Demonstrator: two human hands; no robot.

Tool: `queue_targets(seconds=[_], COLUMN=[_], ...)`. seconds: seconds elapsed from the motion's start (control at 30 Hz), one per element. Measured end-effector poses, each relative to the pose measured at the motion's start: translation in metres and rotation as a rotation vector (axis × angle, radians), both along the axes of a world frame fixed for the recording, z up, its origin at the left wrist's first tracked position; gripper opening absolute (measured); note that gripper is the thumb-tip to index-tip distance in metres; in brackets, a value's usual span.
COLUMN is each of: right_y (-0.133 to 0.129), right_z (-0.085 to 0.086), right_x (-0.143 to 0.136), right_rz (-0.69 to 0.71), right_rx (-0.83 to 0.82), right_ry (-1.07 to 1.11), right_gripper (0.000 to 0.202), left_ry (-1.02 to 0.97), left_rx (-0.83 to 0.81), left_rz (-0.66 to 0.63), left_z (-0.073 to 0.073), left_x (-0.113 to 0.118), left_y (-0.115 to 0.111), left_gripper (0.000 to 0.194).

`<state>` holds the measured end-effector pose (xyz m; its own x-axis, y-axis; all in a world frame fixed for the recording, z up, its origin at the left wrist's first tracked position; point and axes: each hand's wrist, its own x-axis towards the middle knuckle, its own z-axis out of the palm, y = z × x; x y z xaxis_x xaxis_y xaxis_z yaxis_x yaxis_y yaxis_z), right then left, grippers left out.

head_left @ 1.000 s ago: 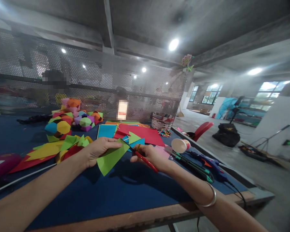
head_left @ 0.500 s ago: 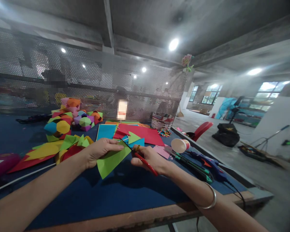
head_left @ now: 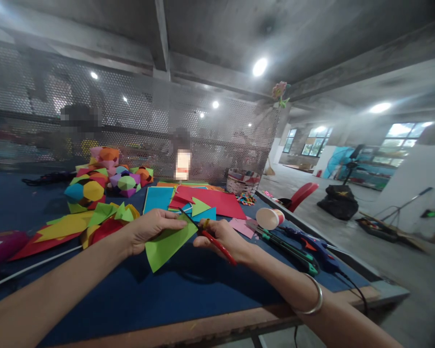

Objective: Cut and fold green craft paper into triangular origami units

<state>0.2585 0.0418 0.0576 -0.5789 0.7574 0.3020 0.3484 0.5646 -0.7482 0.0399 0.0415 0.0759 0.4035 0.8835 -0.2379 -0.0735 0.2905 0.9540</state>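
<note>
My left hand (head_left: 152, 231) pinches a sheet of light green paper (head_left: 168, 245) by its upper edge, over the blue table. Red-handled scissors (head_left: 219, 247) are gripped in my right hand (head_left: 221, 237), their dark blades at the paper's upper right edge. Beyond my hands lie red sheets (head_left: 221, 201), blue sheets (head_left: 155, 197) and a small green triangle (head_left: 200, 207). Cut yellow, green and red pieces (head_left: 67, 226) are spread to the left of my left hand.
Folded multicoloured paper balls (head_left: 93, 191) are piled at the back left. On the right are a paper cup (head_left: 269, 219), a green-and-black cutter (head_left: 290, 251), a blue glue gun (head_left: 321, 253) and its cable. A woven basket (head_left: 242, 181) stands by the mesh screen (head_left: 130, 111).
The green paper has shifted slightly and its lower corner hangs a little lower. The scissor blades look more parted at the paper's edge. Both hands stay almost in place.
</note>
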Motion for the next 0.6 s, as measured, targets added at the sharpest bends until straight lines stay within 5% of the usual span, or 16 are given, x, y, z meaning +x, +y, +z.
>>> queue_targets(seconds=[0.23, 0.6], right_y=[0.005, -0.003], right_z=[-0.009, -0.007], right_x=[-0.001, -0.015], right_rz=[-0.133, -0.072], right_rx=[-0.127, -0.396], right_ry=[0.226, 0.434], right_gripper=[0.048, 0.055], left_ry=[-0.031, -0.063], left_rx=[0.011, 0.126], left_rz=[0.072, 0.249], left_z=[-0.002, 0.003], left_x=[0.001, 0.014], left_y=[0.005, -0.006], left_gripper=[0.030, 0.013])
